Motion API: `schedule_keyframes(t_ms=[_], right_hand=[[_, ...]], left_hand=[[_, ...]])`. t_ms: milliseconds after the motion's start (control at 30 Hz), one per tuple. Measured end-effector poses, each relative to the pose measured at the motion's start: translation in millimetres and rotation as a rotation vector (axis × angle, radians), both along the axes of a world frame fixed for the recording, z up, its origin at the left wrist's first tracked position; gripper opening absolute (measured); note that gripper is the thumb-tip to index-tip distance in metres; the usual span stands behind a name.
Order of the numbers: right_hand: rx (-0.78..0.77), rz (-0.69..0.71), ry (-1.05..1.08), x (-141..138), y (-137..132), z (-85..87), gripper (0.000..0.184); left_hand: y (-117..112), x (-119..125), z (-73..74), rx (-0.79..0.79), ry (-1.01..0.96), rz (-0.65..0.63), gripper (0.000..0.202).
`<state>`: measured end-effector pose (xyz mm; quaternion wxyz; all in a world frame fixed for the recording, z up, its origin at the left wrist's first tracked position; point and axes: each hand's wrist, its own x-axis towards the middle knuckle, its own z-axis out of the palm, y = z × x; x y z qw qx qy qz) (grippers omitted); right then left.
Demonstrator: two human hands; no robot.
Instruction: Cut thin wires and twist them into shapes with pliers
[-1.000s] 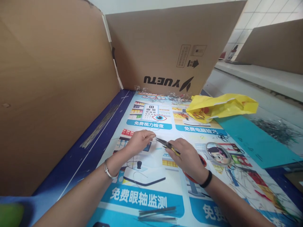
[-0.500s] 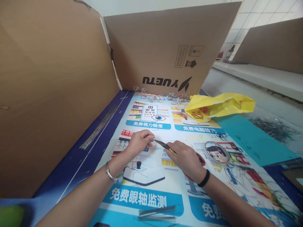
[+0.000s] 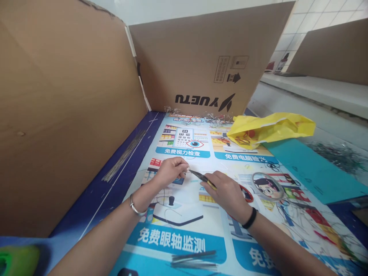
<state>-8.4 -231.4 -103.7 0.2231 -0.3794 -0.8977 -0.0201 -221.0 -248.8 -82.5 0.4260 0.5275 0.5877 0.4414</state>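
Thumb and fingers of my left hand [image 3: 173,170] are pinched on a thin wire [image 3: 188,167], of which only a short bit shows at the fingertips. A pair of pliers [image 3: 201,178] with dark slim jaws and yellow-black handles is gripped in my right hand [image 3: 227,193]. The plier tips point left and meet the wire right beside my left fingertips; whether the jaws are closed on it is too small to tell. Both hands are over the middle of a printed poster [image 3: 198,201]. A bundle of short dark wires [image 3: 195,260] lies nearer to me.
Cardboard panels stand left [image 3: 71,115] and behind [image 3: 207,65]. Long straight wires [image 3: 123,157] lie along the left. A yellow bag [image 3: 273,128], a teal sheet [image 3: 313,168] and tangled wire scraps [image 3: 339,155] are at right. A green round object [image 3: 20,258] sits at lower left.
The whole view has shifted slightly, with things appearing a little further right. My hands keep nearly the same pose, with the pliers still at my left fingertips.
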Motion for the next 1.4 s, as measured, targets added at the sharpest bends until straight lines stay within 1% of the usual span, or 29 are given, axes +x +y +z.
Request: schedule_keyframes(t_ms=[33,100,167,200,267,333,567,667,733,767,867,933,1000,1067,1233,1400], right_hand=[[-0.024,-0.01,0.016,0,0,0.1,0.024],[-0.075,-0.024,0.046,1,0,0.1,0.024],[-0.12,-0.034,0.063,2,1,0.1,0.024],[-0.134,-0.034,0.065,2,1,0.1,0.024],[-0.146,-0.025,0.057,3,2,0.5,0.025],[-0.151,-0.018,0.039,2,3,1.1,0.025],[-0.172,-0.028,-0.01,1,3,2.4,0.026],[-0.153,-0.017,-0.019,2,2,1.9,0.027],[-0.144,-0.008,-0.028,2,1,1.6,0.028],[-0.141,-0.006,-0.032,2,1,1.5,0.028],[-0.132,-0.002,-0.039,2,2,1.2,0.028],[-0.125,-0.002,-0.043,1,2,1.0,0.028],[-0.122,-0.002,-0.049,1,3,1.0,0.027],[-0.124,0.0,-0.054,1,3,1.1,0.026],[-0.123,0.01,-0.03,1,2,1.4,0.026],[-0.137,0.027,-0.024,2,3,1.9,0.025]], left_hand=[[2,-5,0.1,0.023,0.02,0.021,0.014],[6,-17,-1.7,0.057,0.097,0.111,0.015],[9,-29,-5.8,0.061,0.248,0.188,0.015],[11,-33,-8.0,0.06,0.351,0.203,0.015],[12,-41,-11.5,0.063,0.546,0.205,0.017],[12,-44,-12.9,0.069,0.665,0.2,0.019],[15,-44,-14.5,0.066,0.814,0.149,0.021],[13,-46,-8.0,0.048,0.853,0.132,0.018],[8,-48,3.7,0.029,0.927,0.096,0.021],[4,-49,11.3,0.011,1.012,0.052,0.021],[-7,-49,33.6,-0.088,1.256,-0.167,0.017],[-14,-48,42.3,-0.164,1.366,-0.28,0.016],[-18,-47,43.8,-0.211,1.44,-0.335,0.018],[-20,-46,40.3,-0.222,1.472,-0.349,0.02],[-18,-44,30.2,-0.226,1.468,-0.377,0.027],[-16,-45,28.1,-0.255,1.459,-0.414,0.026]])
